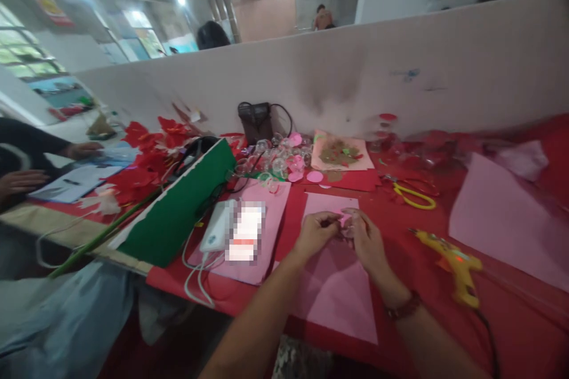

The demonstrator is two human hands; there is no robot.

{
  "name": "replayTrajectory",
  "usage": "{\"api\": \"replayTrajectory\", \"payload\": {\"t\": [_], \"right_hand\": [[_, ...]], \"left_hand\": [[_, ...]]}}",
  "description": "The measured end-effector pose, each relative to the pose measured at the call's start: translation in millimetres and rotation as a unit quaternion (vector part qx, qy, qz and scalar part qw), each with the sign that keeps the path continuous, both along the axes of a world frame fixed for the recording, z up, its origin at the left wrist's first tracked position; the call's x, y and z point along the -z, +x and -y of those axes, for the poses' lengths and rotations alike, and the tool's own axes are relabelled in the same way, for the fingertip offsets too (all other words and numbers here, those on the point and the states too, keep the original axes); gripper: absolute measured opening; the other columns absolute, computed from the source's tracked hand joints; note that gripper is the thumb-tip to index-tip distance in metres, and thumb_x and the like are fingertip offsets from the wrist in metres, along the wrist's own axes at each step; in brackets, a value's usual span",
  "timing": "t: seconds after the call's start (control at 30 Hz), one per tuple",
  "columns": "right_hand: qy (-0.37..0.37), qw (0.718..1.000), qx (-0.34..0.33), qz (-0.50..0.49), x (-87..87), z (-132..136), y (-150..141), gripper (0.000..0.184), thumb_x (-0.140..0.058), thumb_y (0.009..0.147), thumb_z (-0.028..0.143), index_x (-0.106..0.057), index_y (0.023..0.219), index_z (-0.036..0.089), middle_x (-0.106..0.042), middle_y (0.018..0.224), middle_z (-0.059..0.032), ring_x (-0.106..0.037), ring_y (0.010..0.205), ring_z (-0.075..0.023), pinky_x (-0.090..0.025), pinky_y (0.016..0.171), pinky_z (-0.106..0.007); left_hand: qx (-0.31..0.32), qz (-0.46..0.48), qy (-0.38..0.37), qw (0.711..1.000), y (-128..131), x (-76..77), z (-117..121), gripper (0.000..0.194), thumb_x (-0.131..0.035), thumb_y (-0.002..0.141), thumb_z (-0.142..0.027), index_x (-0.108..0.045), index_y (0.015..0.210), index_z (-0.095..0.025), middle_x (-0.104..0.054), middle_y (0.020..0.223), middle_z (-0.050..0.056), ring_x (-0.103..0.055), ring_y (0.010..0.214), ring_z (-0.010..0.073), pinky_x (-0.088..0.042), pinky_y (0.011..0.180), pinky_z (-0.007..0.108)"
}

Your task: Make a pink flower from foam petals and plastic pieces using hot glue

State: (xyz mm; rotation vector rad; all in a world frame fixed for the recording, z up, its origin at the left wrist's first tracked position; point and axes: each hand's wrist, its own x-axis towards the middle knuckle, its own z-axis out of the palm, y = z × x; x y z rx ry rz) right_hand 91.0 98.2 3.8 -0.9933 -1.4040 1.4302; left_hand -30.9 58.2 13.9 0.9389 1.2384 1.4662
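Observation:
My left hand (pixel 317 231) and my right hand (pixel 368 243) meet over a pink sheet (pixel 338 308) on the red-covered table. Between their fingertips is a small pink piece (pixel 344 219), partly covered by the fingers; a clearish part seems to sit below it. Both hands are closed around it, and the right wrist wears a dark red bracelet (pixel 403 306). Right of the hands lies a yellow hot glue gun (pixel 451 260) with a lit orange spot. Yellow-handled scissors (pixel 413 195) rest behind it. Pink paper discs (pixel 315 176) lie beyond the hands.
Clear plastic pieces (pixel 278 166) are heaped at the back, beside a black bag (pixel 258 123). Left are a white power bank (pixel 217 228) with cables, a blurred-out lit screen (pixel 245 231) and a green board (pixel 182 213). Another person's hand (pixel 24 182) is at far left, near red flowers (pixel 144 169).

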Motion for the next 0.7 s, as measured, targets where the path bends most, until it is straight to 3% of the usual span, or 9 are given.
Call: {"api": "replayTrajectory", "payload": {"t": [0.2,0.4,0.47,0.57,0.63,0.7], "right_hand": [[0.019,0.999,-0.03,-0.005,-3.2,1.0,-2.3,0.035,-0.041,0.088,0.048,-0.06,0.098,0.02,-0.052,0.063,0.0031,-0.039,0.04,-0.0072,-0.032,0.037,-0.02],[-0.01,0.999,-0.014,0.03,4.4,-2.1,-4.7,0.033,-0.038,0.088,0.045,-0.057,0.099,0.021,-0.051,0.059,0.0043,-0.044,0.039,-0.009,-0.031,0.035,-0.02],[-0.01,1.0,-0.008,0.018,4.1,-2.6,-4.9,0.03,-0.037,0.088,0.044,-0.056,0.094,0.022,-0.051,0.058,0.0046,-0.043,0.038,-0.009,-0.03,0.034,-0.02],[0.011,1.0,-0.027,-0.002,2.3,-1.6,-3.9,0.026,-0.04,0.088,0.045,-0.054,0.085,0.022,-0.049,0.055,0.0053,-0.042,0.04,-0.0096,-0.032,0.037,-0.02],[0.022,0.999,-0.047,-0.004,1.8,-0.6,-2.8,0.026,-0.044,0.086,0.047,-0.053,0.081,0.023,-0.048,0.053,0.0054,-0.042,0.043,-0.0105,-0.034,0.04,-0.021],[0.02,0.998,-0.059,-0.014,1.9,-0.2,-1.7,0.027,-0.047,0.085,0.048,-0.054,0.079,0.023,-0.048,0.053,0.0052,-0.041,0.044,-0.0107,-0.032,0.04,-0.021]], "left_hand": [[-0.028,-0.082,0.001,0.996,-7.2,-9.2,-7.4,0.014,-0.056,0.072,-0.024,-0.065,0.078,-0.014,-0.058,0.06,-0.001,-0.054,0.052,0.0098,-0.045,0.053,0.022],[-0.161,-0.017,-0.038,0.986,-18.4,-16.8,-6.2,0.016,-0.047,0.081,-0.034,-0.05,0.075,-0.02,-0.049,0.059,-0.004,-0.047,0.048,0.0086,-0.037,0.05,0.021],[-0.131,-0.081,-0.067,0.986,-18.8,-20.0,-0.6,0.021,-0.046,0.082,-0.037,-0.053,0.074,-0.02,-0.053,0.061,-0.002,-0.05,0.052,0.0105,-0.038,0.052,0.023],[-0.04,-0.224,-0.052,0.972,-13.8,-23.0,7.9,0.022,-0.052,0.078,-0.037,-0.059,0.067,-0.019,-0.059,0.063,0.001,-0.053,0.06,0.0132,-0.04,0.059,0.025],[0.003,-0.227,-0.053,0.973,-9.1,-23.4,11.8,0.022,-0.054,0.076,-0.034,-0.061,0.062,-0.019,-0.059,0.06,0.001,-0.053,0.059,0.0138,-0.04,0.059,0.026],[0.034,-0.147,-0.08,0.985,-5.5,-22.0,14.1,0.022,-0.051,0.076,-0.031,-0.063,0.064,-0.018,-0.061,0.06,0.002,-0.054,0.055,0.0136,-0.041,0.057,0.026]]}}
